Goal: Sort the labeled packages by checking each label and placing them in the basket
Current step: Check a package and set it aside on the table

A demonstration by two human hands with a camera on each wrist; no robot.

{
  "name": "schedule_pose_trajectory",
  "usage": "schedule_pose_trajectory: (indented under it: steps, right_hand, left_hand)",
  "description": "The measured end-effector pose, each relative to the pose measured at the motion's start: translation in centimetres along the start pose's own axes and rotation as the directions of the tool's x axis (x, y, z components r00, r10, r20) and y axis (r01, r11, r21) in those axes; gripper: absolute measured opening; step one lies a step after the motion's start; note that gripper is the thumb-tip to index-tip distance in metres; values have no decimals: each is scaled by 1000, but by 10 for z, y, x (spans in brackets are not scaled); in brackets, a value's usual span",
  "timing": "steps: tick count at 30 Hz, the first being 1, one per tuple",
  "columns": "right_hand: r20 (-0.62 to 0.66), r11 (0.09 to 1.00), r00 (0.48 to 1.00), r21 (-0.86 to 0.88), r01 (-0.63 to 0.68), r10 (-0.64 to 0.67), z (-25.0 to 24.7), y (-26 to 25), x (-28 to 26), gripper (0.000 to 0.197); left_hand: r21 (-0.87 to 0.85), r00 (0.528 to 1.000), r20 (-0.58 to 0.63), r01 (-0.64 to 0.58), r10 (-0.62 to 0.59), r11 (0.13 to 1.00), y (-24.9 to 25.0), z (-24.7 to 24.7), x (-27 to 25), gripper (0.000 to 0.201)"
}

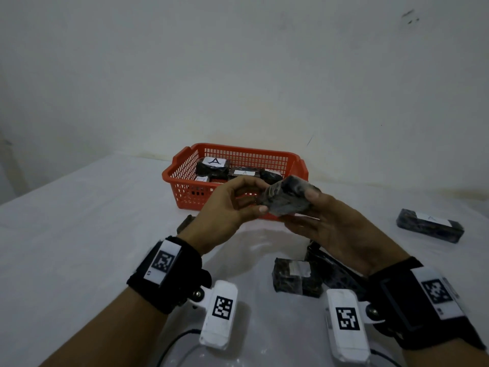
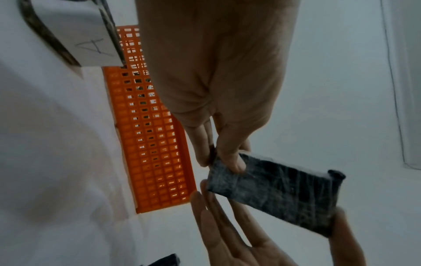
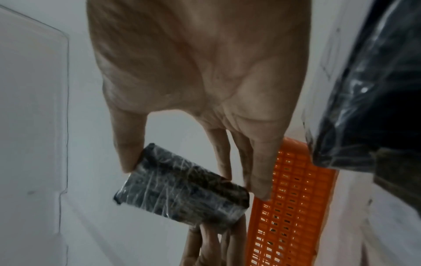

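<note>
I hold a dark plastic-wrapped package (image 1: pixel 287 200) in the air in front of the orange basket (image 1: pixel 185 192). My left hand (image 1: pixel 260 197) pinches its left end between thumb and fingers (image 2: pixel 234 162). My right hand (image 1: pixel 299 207) grips the other end, thumb on top and fingers underneath. In the right wrist view the package (image 3: pixel 182 189) sits between thumb and fingers (image 3: pixel 259 180). No label shows on the held package (image 2: pixel 278 198) in any view. The basket holds several dark packages, one with a white "A" label (image 1: pixel 214 161).
On the white table lie more packages: one with an "A" label (image 1: pixel 430 229) at the right, one (image 1: pixel 297 278) near my right wrist, a dark one (image 1: pixel 336 271) under my right hand, and a small one (image 1: pixel 186 222) behind my left hand. A wall stands behind the basket.
</note>
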State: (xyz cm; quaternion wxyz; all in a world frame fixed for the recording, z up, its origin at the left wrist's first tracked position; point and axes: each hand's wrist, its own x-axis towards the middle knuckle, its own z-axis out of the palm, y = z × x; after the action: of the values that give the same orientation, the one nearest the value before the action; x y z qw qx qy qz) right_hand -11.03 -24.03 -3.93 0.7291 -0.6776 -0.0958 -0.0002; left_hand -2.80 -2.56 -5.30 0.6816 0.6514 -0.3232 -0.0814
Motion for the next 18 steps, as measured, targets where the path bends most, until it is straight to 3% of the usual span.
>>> schedule_pose_trajectory:
  steps: [1, 2, 4, 7, 8, 12, 15, 18]
  right_hand:
    - [26, 1000, 1000, 2, 0, 0, -1, 2, 0, 90]
    - [23, 1000, 1000, 0, 8, -8, -1, 2, 0, 83]
    - [-21, 998, 999, -39, 46, -46, 3, 0, 1, 55]
    - [-51, 992, 996, -108, 70, -76, 3, 2, 2, 45]
    - [-48, 988, 996, -137, 70, -77, 3, 3, 2, 45]
    - [-21, 981, 998, -184, 54, -59, 5, 7, 2, 42]
    - [5, 992, 999, -117, 48, -47, 7, 6, 2, 27]
    - [-47, 993, 996, -96, 68, -73, 8, 5, 3, 40]
  left_hand:
    - [24, 1000, 14, -11, 11, 1000, -1, 1, 0, 34]
    - [50, 1000, 24, -16, 15, 999, -1, 1, 0, 34]
    - [68, 998, 58, 7, -10, 998, -1, 0, 0, 38]
    - [16, 981, 167, 100, -101, 995, -2, -3, -2, 91]
    - [25, 975, 193, 106, -109, 994, -1, -1, -3, 95]
    - [63, 985, 167, 28, -38, 998, 3, 7, -4, 54]
    - [35, 993, 117, 23, -27, 999, 1, 9, -4, 59]
    - [31, 985, 167, 36, -41, 999, 1, 10, -5, 58]
